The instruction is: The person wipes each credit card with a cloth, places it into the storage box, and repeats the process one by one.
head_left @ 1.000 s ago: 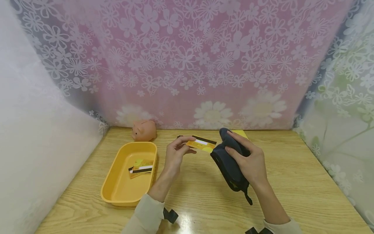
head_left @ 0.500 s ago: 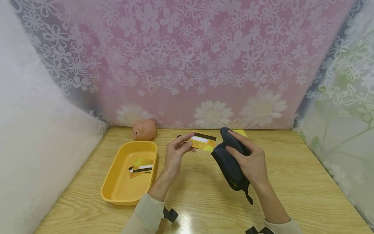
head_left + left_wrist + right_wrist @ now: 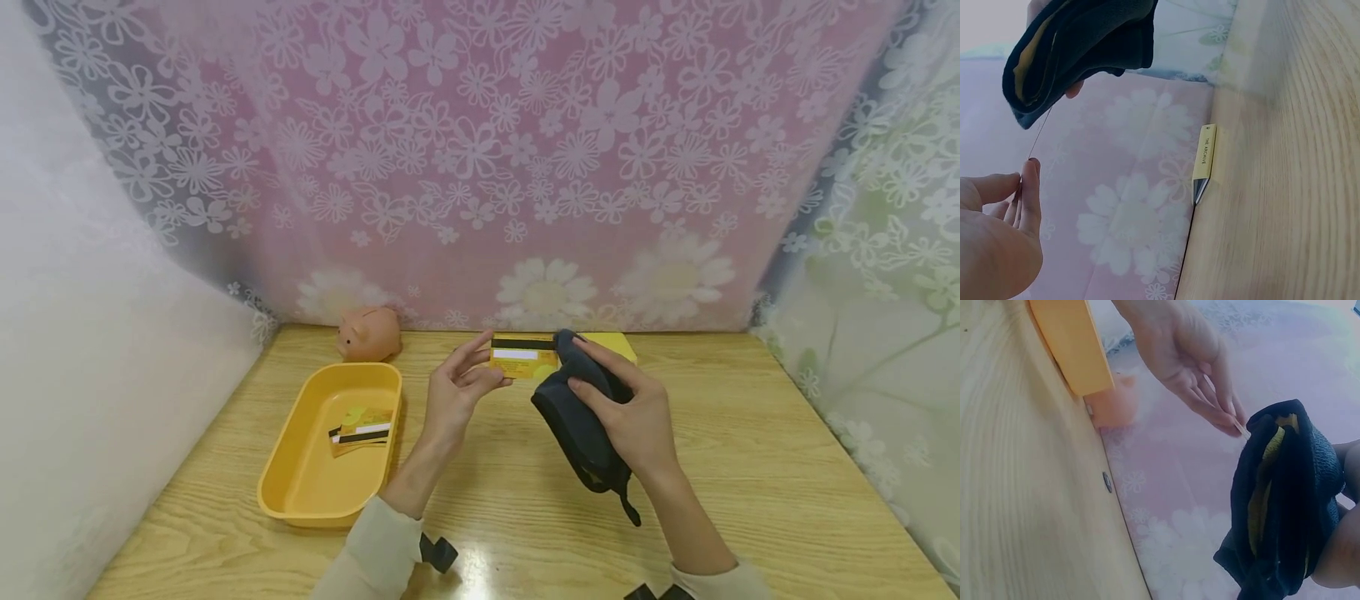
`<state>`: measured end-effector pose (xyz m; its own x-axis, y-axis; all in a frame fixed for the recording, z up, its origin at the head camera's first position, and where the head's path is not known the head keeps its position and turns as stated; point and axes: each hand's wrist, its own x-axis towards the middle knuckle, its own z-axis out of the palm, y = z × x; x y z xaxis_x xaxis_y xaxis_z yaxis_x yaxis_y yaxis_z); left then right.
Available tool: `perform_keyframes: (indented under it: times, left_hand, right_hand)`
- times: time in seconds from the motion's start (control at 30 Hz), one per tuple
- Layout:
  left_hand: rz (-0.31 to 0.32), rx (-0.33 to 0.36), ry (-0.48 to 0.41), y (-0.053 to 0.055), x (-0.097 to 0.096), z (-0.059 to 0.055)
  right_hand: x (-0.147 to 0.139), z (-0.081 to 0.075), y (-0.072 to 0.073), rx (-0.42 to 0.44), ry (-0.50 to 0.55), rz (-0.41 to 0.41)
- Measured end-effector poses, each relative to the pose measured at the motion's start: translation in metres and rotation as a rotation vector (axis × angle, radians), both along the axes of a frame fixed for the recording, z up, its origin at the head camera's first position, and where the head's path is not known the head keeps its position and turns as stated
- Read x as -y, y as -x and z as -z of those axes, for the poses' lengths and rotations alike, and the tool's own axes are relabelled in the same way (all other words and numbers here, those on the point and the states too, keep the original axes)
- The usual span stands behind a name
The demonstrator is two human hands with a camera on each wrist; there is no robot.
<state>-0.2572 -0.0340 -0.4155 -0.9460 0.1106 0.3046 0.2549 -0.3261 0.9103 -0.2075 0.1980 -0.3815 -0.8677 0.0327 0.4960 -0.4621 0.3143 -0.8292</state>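
Observation:
My left hand (image 3: pixel 456 390) pinches an orange-yellow bank card (image 3: pixel 523 356) by its left end, thumb in front and fingers behind. The card's back, with a black stripe and white strip, faces the head camera. Its right end meets the upper edge of a dark navy zip pouch (image 3: pixel 581 417). My right hand (image 3: pixel 633 412) grips the pouch from the right, thumb on the near side, with a short strap dangling below. In the right wrist view the pouch's mouth gapes and shows yellow inside (image 3: pixel 1261 512). Edge-on in the left wrist view, the card (image 3: pixel 1039 134) looks like a thin line.
At the left stands a yellow tray (image 3: pixel 273 467) holding several similar cards (image 3: pixel 365 429). Behind it sits a pink piggy bank (image 3: pixel 371 333). A yellow box (image 3: pixel 618 344) lies by the back curtain (image 3: pixel 480 167), partly behind the pouch. The table (image 3: pixel 480 492) has wood grain.
The card has tilted upright, its back turned fully toward the head camera. The pouch has shifted slightly left, so card and pouch now meet. More of the yellow box shows.

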Motion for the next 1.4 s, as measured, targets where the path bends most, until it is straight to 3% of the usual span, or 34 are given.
perform_keyframes:
  times: [0.33, 0.6, 0.93, 1.23, 1.4]
  left_hand:
    - [0.035, -0.012, 0.071, -0.001, -0.004, 0.002]
    - [0.029, -0.017, 0.189, -0.003, -0.007, 0.005]
    - [0.040, -0.047, 0.239, -0.004, -0.009, 0.007]
    - [0.019, -0.021, 0.209, -0.004, -0.008, 0.007]
    - [0.029, -0.019, 0.143, -0.003, -0.006, 0.005]
  right_hand:
    - [0.023, 0.011, -0.004, -0.035, -0.037, -0.085]
    - [0.040, 0.018, -0.009, -0.028, -0.057, -0.163]
    - [0.039, 0.020, -0.008, 0.011, -0.102, -0.133]
    - [0.026, 0.018, -0.004, 0.041, -0.094, -0.077]
    - [0.015, 0.014, 0.000, 0.037, -0.093, -0.040]
